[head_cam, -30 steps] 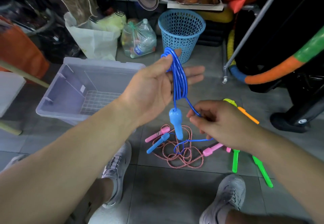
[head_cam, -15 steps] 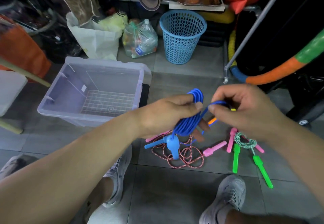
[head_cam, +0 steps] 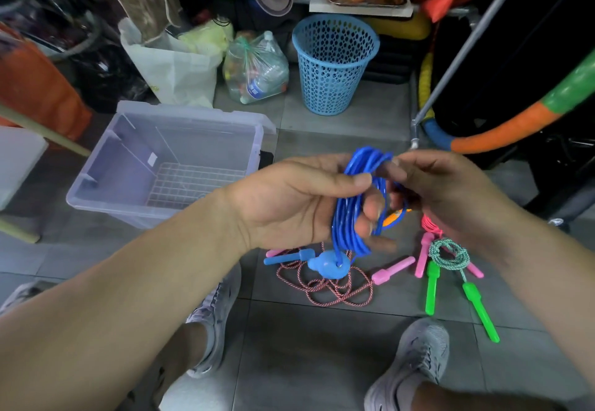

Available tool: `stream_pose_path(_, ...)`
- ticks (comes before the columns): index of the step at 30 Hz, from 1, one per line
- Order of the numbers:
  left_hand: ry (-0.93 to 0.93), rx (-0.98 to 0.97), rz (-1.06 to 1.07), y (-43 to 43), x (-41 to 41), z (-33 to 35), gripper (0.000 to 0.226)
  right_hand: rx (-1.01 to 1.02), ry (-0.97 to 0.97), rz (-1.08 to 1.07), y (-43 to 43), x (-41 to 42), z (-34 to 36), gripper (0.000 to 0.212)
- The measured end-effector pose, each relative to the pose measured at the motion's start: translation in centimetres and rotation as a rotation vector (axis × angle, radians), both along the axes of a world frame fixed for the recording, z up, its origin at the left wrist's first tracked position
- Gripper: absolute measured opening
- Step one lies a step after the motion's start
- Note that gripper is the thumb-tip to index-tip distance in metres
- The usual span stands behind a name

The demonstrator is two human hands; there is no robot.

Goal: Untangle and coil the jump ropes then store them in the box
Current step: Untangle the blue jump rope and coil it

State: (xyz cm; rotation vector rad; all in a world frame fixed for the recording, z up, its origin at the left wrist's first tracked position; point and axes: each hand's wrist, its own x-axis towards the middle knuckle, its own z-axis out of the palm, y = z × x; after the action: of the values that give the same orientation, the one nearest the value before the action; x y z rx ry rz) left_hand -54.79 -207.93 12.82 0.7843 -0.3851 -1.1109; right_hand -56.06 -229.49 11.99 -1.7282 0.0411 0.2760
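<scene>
Fingers (head_cam: 368,206) of the left hand (head_cam: 289,201) are curled round the blue rope (head_cam: 349,217), which is wound in many loops. The loops are pressed from the near side by the left thumb. The top of the loops is pinched by the fingertips (head_cam: 391,169) of the right hand (head_cam: 450,191), which is held just beside the left hand. Both hands are held up over the floor (head_cam: 322,346).

A blue handle (head_cam: 328,264) is hung from the bottom of the loops, just under the left hand. Something orange (head_cam: 394,217) is seen between the two hands, but what it is cannot be told.

Under the hands, a red and white rope (head_cam: 331,286) is spread on the floor in a loose mess, with a pink handle (head_cam: 392,270) at its right. Near it, on the right, a green rope (head_cam: 447,251) is bunched up, and its green handles (head_cam: 431,291) are laid on the tiles.

The clear box (head_cam: 106,169) is set on the floor to the left, well apart from the ropes, with its top open. A blue basket (head_cam: 335,63) is stood farther back. Two grey shoes (head_cam: 415,362) are seen at the bottom.
</scene>
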Motion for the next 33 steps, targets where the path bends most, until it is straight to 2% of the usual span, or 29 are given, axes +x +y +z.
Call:
stream_pose_path(2,0.036,-0.044,0.097,0.0,0.3,0.2,0.052,-0.064,0.039,-0.042,0.6,-0.2,-0.4,0.031)
stream_pose_path(5,0.075,-0.036,0.288,0.1,1.0,0.3,0.058,-0.235,0.075,0.025,1.9,-1.1,-0.8,0.036)
stream_pose_path(9,0.021,0.042,0.426,0.2,1.6,0.7,0.034,-0.387,0.166,0.294,2.9,-2.5,0.2,0.031)
stream_pose_path(11,-0.046,0.128,0.463,0.2,1.5,0.7,0.017,-0.479,0.134,0.429,2.9,-2.9,0.5,0.036)
stream_pose_path(13,-0.107,0.224,0.474,0.0,1.3,0.4,0.011,-0.556,0.065,0.521,2.7,-2.8,1.0,0.035)
stream_pose_path(17,-0.292,0.464,0.356,-0.4,0.4,-0.7,0.055,-0.420,0.058,0.501,1.3,-2.1,1.9,0.026)
stream_pose_path(19,-0.342,0.515,0.235,-0.3,0.0,-0.8,0.056,-0.319,0.043,0.467,0.5,-1.6,2.2,0.021)
stream_pose_path(22,-0.427,0.608,0.058,0.0,-0.3,-0.1,0.051,-0.185,-0.005,0.406,-0.4,-1.1,2.5,0.027)
stream_pose_path(25,-0.361,0.546,-0.028,0.0,-0.9,0.4,0.046,-0.055,-0.088,0.272,-1.1,-0.8,3.2,0.014)
stream_pose_path(28,-0.220,0.388,-0.057,0.3,-0.8,1.0,0.057,-0.070,-0.143,0.119,-1.5,-0.3,2.6,0.010)
stream_pose_path(31,-0.157,0.230,-0.097,0.7,-0.1,1.1,0.062,-0.148,-0.144,0.010,-1.5,0.1,1.6,0.036)
stream_pose_path(33,-0.132,0.165,-0.114,0.8,0.3,0.8,0.066,-0.164,-0.145,-0.023,-1.2,0.2,1.4,0.034)
